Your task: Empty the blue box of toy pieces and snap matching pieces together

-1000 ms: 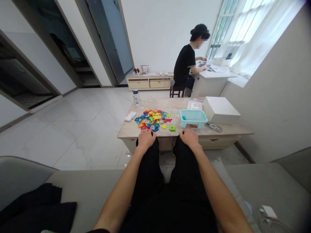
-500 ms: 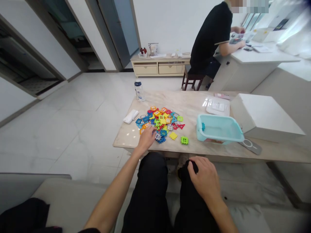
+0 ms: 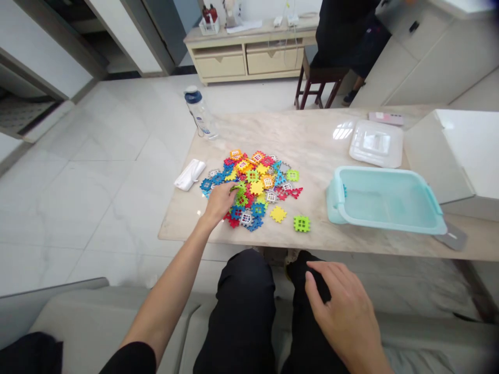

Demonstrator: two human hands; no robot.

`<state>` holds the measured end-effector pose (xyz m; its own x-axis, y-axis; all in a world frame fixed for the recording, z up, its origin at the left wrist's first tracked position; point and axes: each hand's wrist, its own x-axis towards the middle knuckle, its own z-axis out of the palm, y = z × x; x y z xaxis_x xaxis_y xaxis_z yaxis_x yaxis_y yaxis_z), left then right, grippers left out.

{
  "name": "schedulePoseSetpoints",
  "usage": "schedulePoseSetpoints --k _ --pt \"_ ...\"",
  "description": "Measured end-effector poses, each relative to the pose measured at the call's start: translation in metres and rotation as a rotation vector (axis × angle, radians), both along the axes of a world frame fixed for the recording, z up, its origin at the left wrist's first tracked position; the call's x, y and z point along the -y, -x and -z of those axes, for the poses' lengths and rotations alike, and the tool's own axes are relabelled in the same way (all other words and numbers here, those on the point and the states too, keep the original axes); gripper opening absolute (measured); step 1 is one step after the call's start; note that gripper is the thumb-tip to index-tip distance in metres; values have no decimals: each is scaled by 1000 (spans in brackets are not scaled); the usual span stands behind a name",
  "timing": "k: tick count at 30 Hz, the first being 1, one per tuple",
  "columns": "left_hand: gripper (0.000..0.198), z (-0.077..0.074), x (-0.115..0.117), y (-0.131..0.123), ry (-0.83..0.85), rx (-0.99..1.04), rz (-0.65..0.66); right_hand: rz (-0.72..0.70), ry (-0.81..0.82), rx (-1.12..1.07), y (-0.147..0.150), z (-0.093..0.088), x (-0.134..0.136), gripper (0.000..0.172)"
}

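Observation:
My left hand (image 3: 220, 203) reaches over the left side of a pile of colourful interlocking plastic building pieces (image 3: 256, 188). Its fingers are closed at the edge of a green building piece (image 3: 239, 187); the fingertips are partly hidden. A yellow piece (image 3: 278, 214) and a green window piece (image 3: 301, 224) lie apart from the pile, to its right. My right hand (image 3: 343, 306) hovers or rests over my right knee, holding nothing, with its fingers stretched out.
A light-blue plastic basket (image 3: 385, 223) stands on the marble-top table (image 3: 312, 140), a blue piece inside. Behind it lies a clear lid (image 3: 377, 144), beside a white box (image 3: 463, 150). A bottle (image 3: 201, 115) and a tissue pack (image 3: 189, 174) sit left. Beyond, a person (image 3: 343, 31) sits on a stool.
My left hand has moved from the pile's near side towards its left and now has a green piece at its fingertips. The view has tilted down and come closer; my right hand stays by the knee.

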<state>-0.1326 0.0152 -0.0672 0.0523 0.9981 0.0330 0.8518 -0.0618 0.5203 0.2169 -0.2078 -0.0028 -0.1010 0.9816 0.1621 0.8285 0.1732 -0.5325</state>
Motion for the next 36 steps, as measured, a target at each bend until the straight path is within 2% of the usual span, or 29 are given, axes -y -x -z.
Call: schedulePoseSetpoints --k 3,5,8,11,13,15,17,20,24,27,30,36 --pt "26 -22 26 -6 -67 40 -144 -4 -2 4 1 3 7 21" --pt "28 -45 58 -20 -134 148 -185 1 -11 -3 3 3 10 22" --pt "30 -80 122 -51 -132 396 -159 43 -50 -62 9 0 18 25" --pt "29 -104 191 -79 -121 607 -140 37 -89 -277 17 -11 30 30" --pt "19 -114 229 -91 -187 577 -86 26 -50 -523 23 -25 40 36" --pt "8 -121 259 -99 -287 489 39 -2 51 -781 29 -42 51 47" --pt "11 -130 281 -104 -390 413 160 -56 142 -953 35 -60 62 54" --pt "18 -143 302 -107 -508 349 271 -103 150 -1038 41 -80 77 54" --pt "18 -154 321 -105 -608 306 355 -210 129 -1028 44 -88 97 57" --pt "22 -153 330 -99 -670 252 429 -286 151 -988 44 -86 107 51" --pt "23 -148 332 -91 -743 183 536 -299 149 -956 42 -84 109 46" --pt "25 -137 312 -89 -777 124 626 -331 -49 -672 37 -75 94 44"
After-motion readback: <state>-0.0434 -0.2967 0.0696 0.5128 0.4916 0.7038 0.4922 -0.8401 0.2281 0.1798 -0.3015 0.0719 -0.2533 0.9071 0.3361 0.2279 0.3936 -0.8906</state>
